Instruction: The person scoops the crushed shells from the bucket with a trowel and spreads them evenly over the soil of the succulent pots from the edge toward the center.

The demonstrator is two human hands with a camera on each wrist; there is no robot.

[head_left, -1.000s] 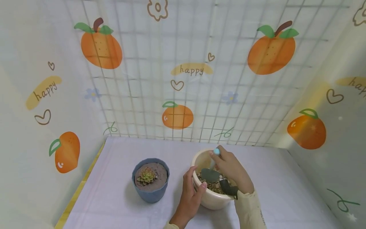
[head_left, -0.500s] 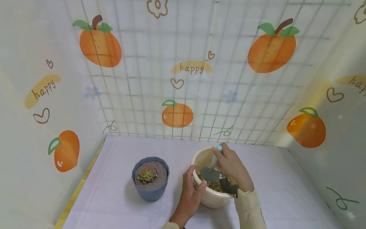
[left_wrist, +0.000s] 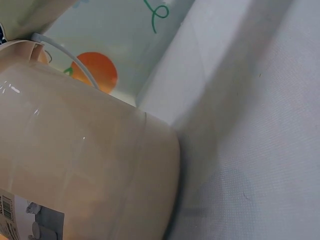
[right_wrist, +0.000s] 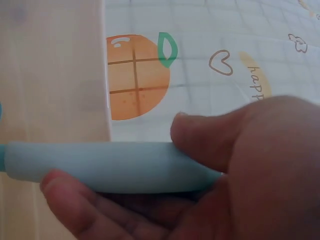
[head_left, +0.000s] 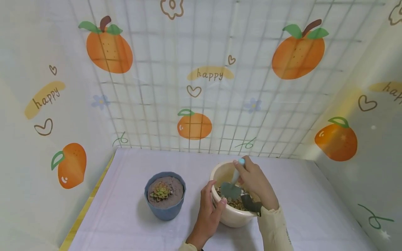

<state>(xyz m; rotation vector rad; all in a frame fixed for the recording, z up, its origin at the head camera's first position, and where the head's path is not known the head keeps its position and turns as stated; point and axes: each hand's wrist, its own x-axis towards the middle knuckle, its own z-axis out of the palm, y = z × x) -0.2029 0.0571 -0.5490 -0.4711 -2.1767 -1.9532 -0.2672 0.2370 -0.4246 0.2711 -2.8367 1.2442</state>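
Note:
In the head view, a cream bucket (head_left: pixel 235 219) with small pebbles (head_left: pixel 237 204) inside stands right of centre. My right hand (head_left: pixel 255 179) grips the light blue handle of a trowel (head_left: pixel 231 190), whose grey blade is down at the pebbles. The right wrist view shows thumb and fingers around that handle (right_wrist: pixel 100 167). My left hand (head_left: pixel 208 212) holds the bucket's left side, its fingertips at the rim and its thumb on the front. The left wrist view shows the bucket wall (left_wrist: pixel 100 140) and no fingers. A dark object (head_left: pixel 250 204) by my right wrist covers some pebbles.
Left of the bucket stands a blue pot (head_left: pixel 166 211) with a small succulent (head_left: pixel 161 191) in brown soil. Both containers are on a white cloth (head_left: pixel 122 223). Behind, an orange-patterned sheet (head_left: pixel 150 122) hangs before a wire grid.
Compared with a second ago, my right hand and the trowel handle are slightly higher and farther right, and more of the handle shows. The left hand keeps its place on the bucket.

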